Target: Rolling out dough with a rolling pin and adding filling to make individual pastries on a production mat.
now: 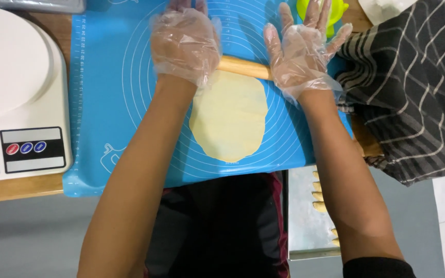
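Dough (pixel 229 117), rolled flat, lies on a blue mat (pixel 104 103) on the wooden desk (pixel 11 189). Left hand (pixel 185 42) and right hand (pixel 303 49), gloved, press open-palmed on the rolling pin (pixel 244 67) at its far edge. White scale (pixel 19 98) sits left; striped cloth (pixel 413 87) right.

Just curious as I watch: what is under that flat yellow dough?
The dough lies on a blue mat printed with white circles. The mat rests on a wooden table. The markings directly beneath the dough are covered.

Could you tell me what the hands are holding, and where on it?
Both gloved palms press flat on a wooden rolling pin: left hand and right hand on opposite ends; neither grips it.
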